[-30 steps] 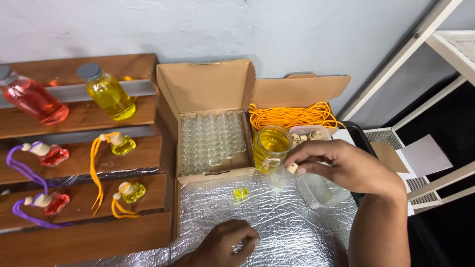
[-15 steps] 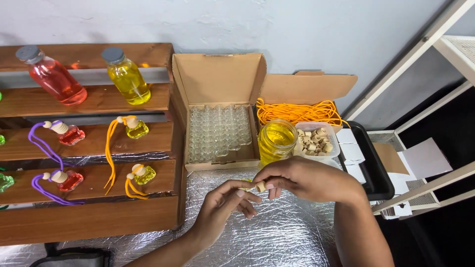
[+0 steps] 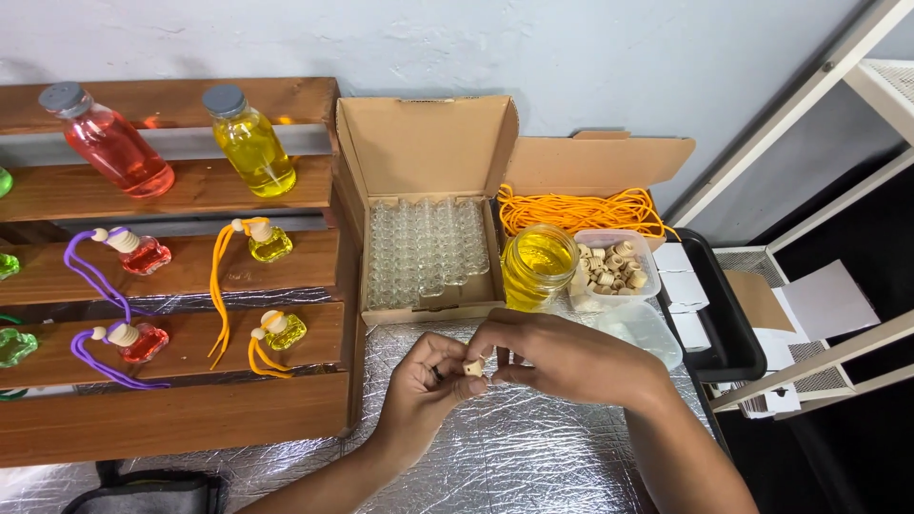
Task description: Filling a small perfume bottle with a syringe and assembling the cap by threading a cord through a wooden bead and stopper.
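Your left hand (image 3: 426,385) and right hand (image 3: 562,357) both pinch a small wooden cap (image 3: 472,366) above the foil mat (image 3: 533,457)

Bright, even light fills the scene, seemingly from above and in front; shadows are soft and short. The crinkled foil sheet (image 3: 533,447) on the worktop throws scattered glints, and the yellow liquid jar (image 3: 538,265) glows. Focus is sharp throughout, with slight wide-angle bending at the edges
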